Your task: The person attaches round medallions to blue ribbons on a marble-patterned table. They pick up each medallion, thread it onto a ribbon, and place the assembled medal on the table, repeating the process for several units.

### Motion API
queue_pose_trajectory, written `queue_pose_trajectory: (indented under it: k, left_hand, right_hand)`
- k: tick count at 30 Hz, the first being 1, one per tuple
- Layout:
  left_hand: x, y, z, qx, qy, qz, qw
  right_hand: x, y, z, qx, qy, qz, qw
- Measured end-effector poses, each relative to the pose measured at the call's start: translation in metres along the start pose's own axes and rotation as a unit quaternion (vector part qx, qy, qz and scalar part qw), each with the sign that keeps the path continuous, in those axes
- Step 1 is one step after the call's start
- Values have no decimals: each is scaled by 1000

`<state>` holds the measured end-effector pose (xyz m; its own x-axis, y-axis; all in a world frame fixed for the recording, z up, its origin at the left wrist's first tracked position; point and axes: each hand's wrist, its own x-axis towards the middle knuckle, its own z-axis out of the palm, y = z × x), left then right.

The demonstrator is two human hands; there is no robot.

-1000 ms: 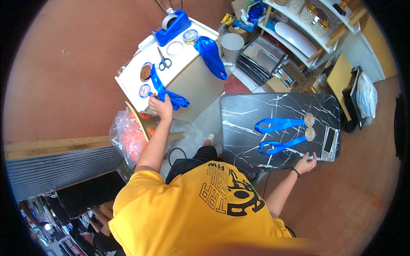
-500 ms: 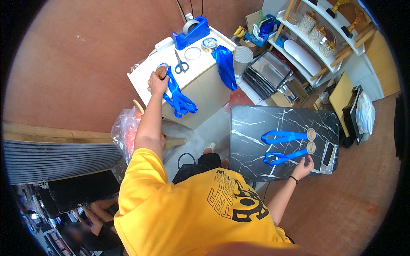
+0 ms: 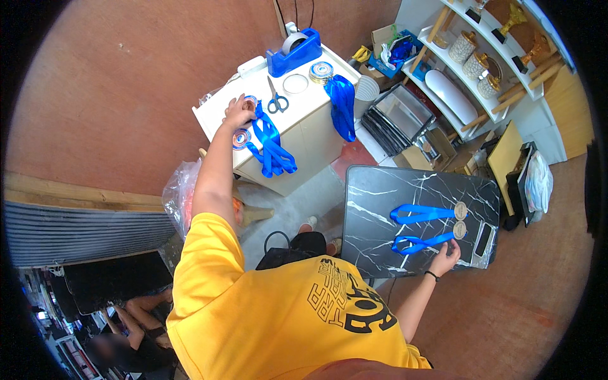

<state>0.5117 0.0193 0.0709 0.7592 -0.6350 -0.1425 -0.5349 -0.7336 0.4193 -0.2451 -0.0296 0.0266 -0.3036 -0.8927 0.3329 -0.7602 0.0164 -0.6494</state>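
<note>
On the white cabinet (image 3: pixel 297 120), my left hand (image 3: pixel 238 114) has its fingers closed around the edge of a bronze medal (image 3: pixel 250 104). A second medal (image 3: pixel 240 139), with a blue-and-red ringed face, lies just below that hand. Their blue ribbons (image 3: pixel 272 149) hang bunched over the cabinet's front edge. Over the black marble-patterned table (image 3: pixel 370 190), my right hand (image 3: pixel 445 258) is open, fingers curved and apart. It is close to the lower of two medals (image 3: pixel 460 230); the other medal (image 3: pixel 460 210) lies directly above. Both have blue ribbons stretched out to the left.
Scissors (image 3: pixel 277 103), a tape roll (image 3: pixel 295 83), a blue tape dispenser (image 3: pixel 296 56) and a stack of medals (image 3: pixel 321 71) with hanging ribbons sit on the cabinet. A phone-like device (image 3: pixel 484 244) lies at the table's right edge. Shelves (image 3: pixel 468 95) stand behind. Another person (image 3: pixel 133 348) is at lower left.
My left hand has shifted up across the medals, uncovering one below it. My right hand has drawn slightly down from the lower table medal, its fingers less extended. The view has shifted slightly.
</note>
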Motion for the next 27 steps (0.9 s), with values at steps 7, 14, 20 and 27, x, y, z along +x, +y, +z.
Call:
queue_pose_trajectory:
  k: [7, 14, 20, 27]
  left_hand:
    - [28, -4, -21, 78, -58, 117, 988]
    - [16, -12, -31, -31, -80, 126, 988]
    - [-19, -13, -54, -317, -169, 9, 933]
    - [-110, 43, -74, -688, -352, -3, 635]
  right_hand:
    - [-13, -20, 12, 16, -6, 7, 1000]
    - [-30, -43, 11, -7, -4, 8, 1000]
    - [-46, -92, 26, 52, -52, 1, 997]
    - [-91, -239, 65, 271, -266, 5, 925]
